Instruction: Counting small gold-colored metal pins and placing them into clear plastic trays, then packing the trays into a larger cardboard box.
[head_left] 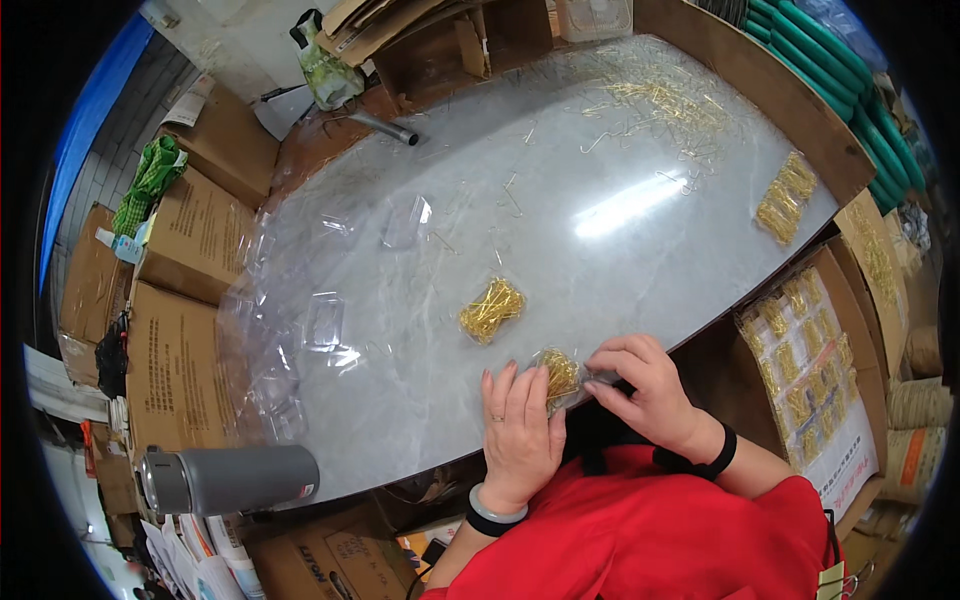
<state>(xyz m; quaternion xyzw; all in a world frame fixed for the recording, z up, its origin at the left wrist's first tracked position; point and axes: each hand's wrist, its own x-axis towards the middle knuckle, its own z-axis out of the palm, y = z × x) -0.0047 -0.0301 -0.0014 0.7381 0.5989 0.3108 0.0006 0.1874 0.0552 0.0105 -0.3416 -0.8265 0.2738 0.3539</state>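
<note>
At the near edge of the table, a small clear plastic pack (pixel 559 372) filled with gold wire hooks lies under my fingers. My left hand (pixel 522 430) rests on its left side, fingers stretched out flat and the thumb at the near side. With thumb and fingertips, my right hand (pixel 640 395) pinches the right edge of the pack; the exact bit of plastic is hard to see. Just beyond my left fingertips sits another bundle of gold hooks (pixel 491 310), seemingly also in clear plastic.
Empty clear plastic cases (pixel 325 322) spread over the left of the table, near a grey bottle (pixel 235 478). Loose hooks (pixel 670 105) are strewn at the far right. More filled packs (pixel 785 198) lie by the right edge, others in a cardboard box (pixel 860 370).
</note>
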